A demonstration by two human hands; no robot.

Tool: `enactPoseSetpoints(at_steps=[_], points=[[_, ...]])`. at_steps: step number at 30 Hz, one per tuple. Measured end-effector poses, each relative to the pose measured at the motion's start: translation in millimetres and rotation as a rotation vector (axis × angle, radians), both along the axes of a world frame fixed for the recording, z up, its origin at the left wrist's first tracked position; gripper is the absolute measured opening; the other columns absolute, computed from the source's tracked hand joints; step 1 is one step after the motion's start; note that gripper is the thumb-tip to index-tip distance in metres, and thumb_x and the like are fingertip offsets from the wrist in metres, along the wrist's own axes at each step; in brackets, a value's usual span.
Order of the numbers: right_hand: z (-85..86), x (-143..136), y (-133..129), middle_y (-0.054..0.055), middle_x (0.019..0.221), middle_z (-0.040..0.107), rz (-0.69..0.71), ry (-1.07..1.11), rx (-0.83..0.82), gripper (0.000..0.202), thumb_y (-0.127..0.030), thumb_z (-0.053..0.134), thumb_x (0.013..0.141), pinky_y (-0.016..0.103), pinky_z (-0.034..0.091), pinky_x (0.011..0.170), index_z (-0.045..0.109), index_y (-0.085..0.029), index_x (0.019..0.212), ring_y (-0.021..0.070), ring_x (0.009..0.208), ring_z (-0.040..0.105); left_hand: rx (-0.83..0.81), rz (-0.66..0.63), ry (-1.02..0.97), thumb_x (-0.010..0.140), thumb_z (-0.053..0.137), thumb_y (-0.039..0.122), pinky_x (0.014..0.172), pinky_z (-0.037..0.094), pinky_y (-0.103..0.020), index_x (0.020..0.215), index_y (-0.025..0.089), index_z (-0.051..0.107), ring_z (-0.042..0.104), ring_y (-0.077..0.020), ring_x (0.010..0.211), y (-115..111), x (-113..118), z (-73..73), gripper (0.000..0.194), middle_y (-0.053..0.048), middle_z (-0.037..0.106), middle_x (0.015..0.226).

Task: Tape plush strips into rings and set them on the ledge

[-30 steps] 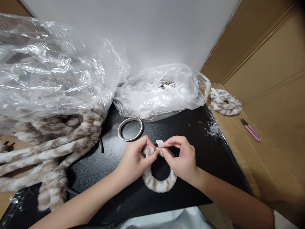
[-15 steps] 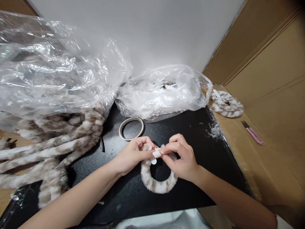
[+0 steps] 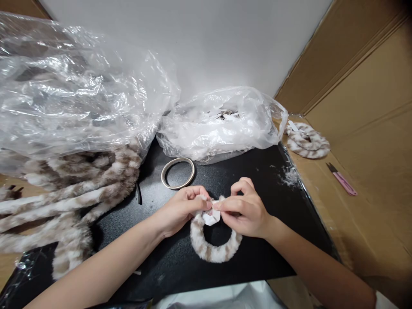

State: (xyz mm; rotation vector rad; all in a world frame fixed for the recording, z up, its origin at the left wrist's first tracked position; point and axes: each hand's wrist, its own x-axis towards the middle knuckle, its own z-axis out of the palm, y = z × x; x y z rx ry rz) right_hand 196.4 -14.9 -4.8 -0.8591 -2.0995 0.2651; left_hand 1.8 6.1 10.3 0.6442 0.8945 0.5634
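Observation:
A ring of fluffy white-and-brown plush [image 3: 215,252] lies on the black tabletop, its far side between my two hands. My left hand [image 3: 183,210] is closed on the plush ring's upper left part, thumb and fingers pinched. My right hand [image 3: 246,210] pinches a small white tag [image 3: 211,218] at the top of the ring. The tag hangs into the ring's opening, just by my left fingertips. Where exactly the plush ends meet is hidden behind my fingers.
Behind my hands lies a tape roll [image 3: 178,173]. A clear bag [image 3: 219,133] of white tags stands at the back. Plush strips [image 3: 106,184] spill from a large plastic bag [image 3: 80,94] at left. Finished-looking plush rings [image 3: 307,140] and pink-handled snips [image 3: 341,179] lie on cardboard at right.
The white tag has turned and opened out, showing a wider face below my fingertips. My right hand has shifted slightly; the plush ring has barely moved.

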Motion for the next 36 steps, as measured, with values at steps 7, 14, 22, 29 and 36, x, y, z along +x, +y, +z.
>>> enactPoseSetpoints(at_steps=[7, 14, 22, 29, 36], points=[[7.1, 3, -1, 0.001, 0.088, 0.068, 0.142, 0.362, -0.438, 0.032, -0.012, 0.058, 0.072, 0.038, 0.047, 0.081, 0.056, -0.027, 0.1, 0.0205, 0.088, 0.06, 0.083, -0.007, 0.024, 0.058, 0.084, 0.017, 0.053, 0.042, -0.016, 0.066, 0.013, 0.057, 0.058, -0.0073, 0.055, 2, -3, -4.3, 0.029, 0.001, 0.065, 0.064], [10.5, 1, 10, 0.0, 0.077, 0.064, 0.223, 0.747, -1.493, 0.038, -0.055, 0.059, 0.08, 0.029, 0.05, 0.065, 0.05, -0.022, 0.097, 0.0152, 0.062, 0.064, 0.669, 0.018, 0.336, 0.07, 0.073, 0.019, 0.06, 0.048, -0.021, 0.077, 0.015, 0.061, 0.062, -0.0127, 0.066, -4, -4, 4.6, 0.014, -0.002, 0.067, 0.073], [13.9, 9, 16, 0.006, 0.08, 0.073, 0.473, 0.833, -1.962, 0.039, -0.055, 0.049, 0.086, 0.033, 0.052, 0.073, 0.057, -0.018, 0.094, 0.0193, 0.069, 0.071, 1.43, -0.008, 0.441, 0.079, 0.065, 0.006, 0.071, 0.052, -0.022, 0.085, 0.017, 0.065, 0.068, -0.0138, 0.077, -8, -8, 1.8, 0.013, -0.004, 0.072, 0.082], [17.8, 11, 18, 0.007, 0.081, 0.073, 0.268, 0.913, -1.781, 0.037, -0.046, 0.067, 0.078, 0.029, 0.052, 0.08, 0.073, -0.011, 0.088, 0.0155, 0.076, 0.068, 1.616, -0.046, 0.42, 0.081, 0.063, 0.003, 0.074, 0.053, -0.026, 0.092, 0.018, 0.067, 0.068, -0.0158, 0.081, -6, -9, 0.8, 0.019, -0.006, 0.075, 0.087], [17.8, -4, 12, 0.002, 0.067, 0.072, -0.023, 0.79, -1.512, 0.028, -0.035, 0.086, 0.055, 0.024, 0.049, 0.064, 0.076, -0.014, 0.071, 0.0108, 0.06, 0.063, 1.672, -0.085, 0.403, 0.083, 0.061, 0.002, 0.071, 0.054, -0.025, 0.095, 0.018, 0.066, 0.067, -0.0151, 0.078, -7, -3, -3.3, 0.02, -0.007, 0.074, 0.087]])
